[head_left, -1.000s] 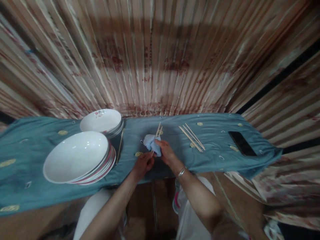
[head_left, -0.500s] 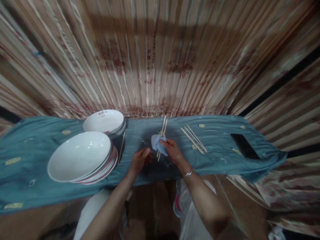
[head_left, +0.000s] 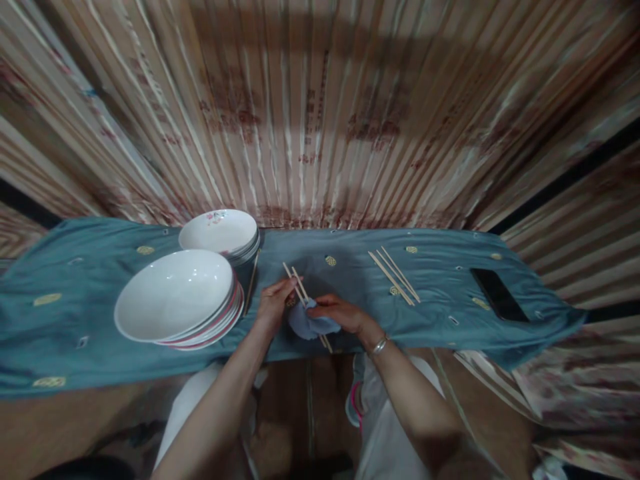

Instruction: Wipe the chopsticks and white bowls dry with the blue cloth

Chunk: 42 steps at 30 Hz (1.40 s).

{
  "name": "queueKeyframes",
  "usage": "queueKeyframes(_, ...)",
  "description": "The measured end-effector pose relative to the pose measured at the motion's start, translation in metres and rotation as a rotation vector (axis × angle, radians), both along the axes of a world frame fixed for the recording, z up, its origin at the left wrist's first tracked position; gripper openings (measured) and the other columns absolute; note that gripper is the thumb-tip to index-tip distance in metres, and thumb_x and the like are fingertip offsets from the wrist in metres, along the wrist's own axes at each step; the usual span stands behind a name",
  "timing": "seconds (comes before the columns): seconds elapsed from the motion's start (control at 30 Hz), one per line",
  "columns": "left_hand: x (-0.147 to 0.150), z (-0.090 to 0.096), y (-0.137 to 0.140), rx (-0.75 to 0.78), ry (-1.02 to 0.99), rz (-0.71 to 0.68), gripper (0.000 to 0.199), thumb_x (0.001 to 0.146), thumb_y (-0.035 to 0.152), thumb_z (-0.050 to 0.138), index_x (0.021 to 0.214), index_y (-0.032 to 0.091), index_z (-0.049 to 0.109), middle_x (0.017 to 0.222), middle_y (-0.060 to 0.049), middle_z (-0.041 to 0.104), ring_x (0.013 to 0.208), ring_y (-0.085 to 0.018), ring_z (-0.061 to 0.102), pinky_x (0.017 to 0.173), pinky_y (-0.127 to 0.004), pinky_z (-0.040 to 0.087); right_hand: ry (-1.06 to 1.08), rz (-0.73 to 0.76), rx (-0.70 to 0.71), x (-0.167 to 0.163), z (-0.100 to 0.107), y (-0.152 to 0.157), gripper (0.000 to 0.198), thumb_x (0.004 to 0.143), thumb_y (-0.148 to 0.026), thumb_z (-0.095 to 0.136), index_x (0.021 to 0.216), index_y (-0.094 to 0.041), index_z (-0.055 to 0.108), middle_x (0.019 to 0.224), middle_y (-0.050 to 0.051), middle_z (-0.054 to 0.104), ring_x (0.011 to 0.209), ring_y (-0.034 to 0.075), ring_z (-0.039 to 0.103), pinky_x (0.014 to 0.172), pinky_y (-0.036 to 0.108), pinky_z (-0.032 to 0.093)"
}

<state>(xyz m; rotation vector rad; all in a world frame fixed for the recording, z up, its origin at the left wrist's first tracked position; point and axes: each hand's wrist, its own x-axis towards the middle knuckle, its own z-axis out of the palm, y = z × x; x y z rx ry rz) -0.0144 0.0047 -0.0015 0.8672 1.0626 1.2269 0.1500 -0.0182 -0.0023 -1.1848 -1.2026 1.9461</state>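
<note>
A pair of wooden chopsticks (head_left: 301,285) slants between my hands over the table, upper ends to the left. My left hand (head_left: 273,301) is closed on them near the upper ends. With my right hand (head_left: 345,313) I grip a light blue cloth (head_left: 311,323), which is wrapped around the lower part of the same chopsticks. Their lower tips poke out beneath the cloth near the table's front edge. More chopsticks (head_left: 394,277) lie loose on the tablecloth to the right of my right hand.
Stacked white bowls (head_left: 175,297) stand on the left, with another stack (head_left: 220,230) behind. A single chopstick (head_left: 251,283) lies beside them. A black phone (head_left: 499,295) rests at the right on the teal tablecloth (head_left: 440,267). Pleated curtains (head_left: 320,120) hang behind.
My left hand has come up and taken hold of the chopsticks' upper part. The chopsticks have tilted leftward at the top, and the cloth has moved lower, toward me.
</note>
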Motion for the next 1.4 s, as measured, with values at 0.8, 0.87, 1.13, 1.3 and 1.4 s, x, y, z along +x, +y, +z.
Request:
queueKeyframes(0.8, -0.014, 0.014, 0.008, -0.084, -0.152, 0.12, 0.038, 0.038, 0.036, 0.089, 0.063, 0.012, 0.073, 0.067, -0.004, 0.067, 0.053, -0.005, 0.047, 0.051, -0.02, 0.036, 0.003, 0.096, 0.011, -0.001, -0.002, -0.015, 0.041, 0.058, -0.048, 0.08, 0.071, -0.012, 0.066, 0.054, -0.007, 0.052, 0.048, 0.003, 0.037, 0.047, 0.02, 0.024)
queueKeyframes(0.87, -0.012, 0.014, 0.006, -0.087, -0.175, 0.094, 0.039, 0.041, 0.038, 0.088, 0.067, 0.012, 0.074, 0.063, -0.002, 0.065, 0.053, -0.005, 0.046, 0.051, -0.019, 0.036, 0.005, 0.078, 0.012, 0.003, -0.005, -0.018, 0.04, 0.059, -0.046, 0.08, 0.071, -0.011, 0.066, 0.055, -0.006, 0.052, 0.049, 0.004, 0.038, 0.047, 0.021, 0.024)
queueKeyframes(1.13, 0.016, 0.001, -0.021, -0.175, -0.11, -0.135, 0.04, 0.046, 0.038, 0.086, 0.076, 0.014, 0.077, 0.057, -0.001, 0.064, 0.051, -0.008, 0.049, 0.052, -0.023, 0.035, 0.027, -0.061, 0.001, 0.011, -0.008, -0.018, 0.043, 0.056, -0.05, 0.081, 0.068, -0.012, 0.065, 0.054, -0.006, 0.054, 0.047, 0.004, 0.041, 0.045, 0.02, 0.027)
queueKeyframes(1.3, 0.018, 0.002, -0.02, -0.179, -0.049, -0.107, 0.035, 0.045, 0.04, 0.085, 0.068, 0.015, 0.076, 0.049, 0.002, 0.057, 0.046, -0.007, 0.043, 0.046, -0.022, 0.029, 0.054, -0.053, -0.004, 0.008, -0.01, -0.018, 0.043, 0.059, -0.051, 0.08, 0.073, -0.012, 0.066, 0.056, -0.006, 0.056, 0.048, 0.003, 0.043, 0.046, 0.019, 0.029)
queueKeyframes(1.4, 0.015, 0.006, -0.012, -0.128, -0.06, -0.024, 0.034, 0.044, 0.039, 0.085, 0.066, 0.014, 0.075, 0.052, 0.001, 0.058, 0.048, -0.005, 0.041, 0.047, -0.021, 0.029, 0.064, -0.051, -0.011, 0.007, -0.01, -0.018, 0.044, 0.058, -0.05, 0.08, 0.072, -0.012, 0.065, 0.056, -0.006, 0.056, 0.048, 0.003, 0.043, 0.048, 0.02, 0.029)
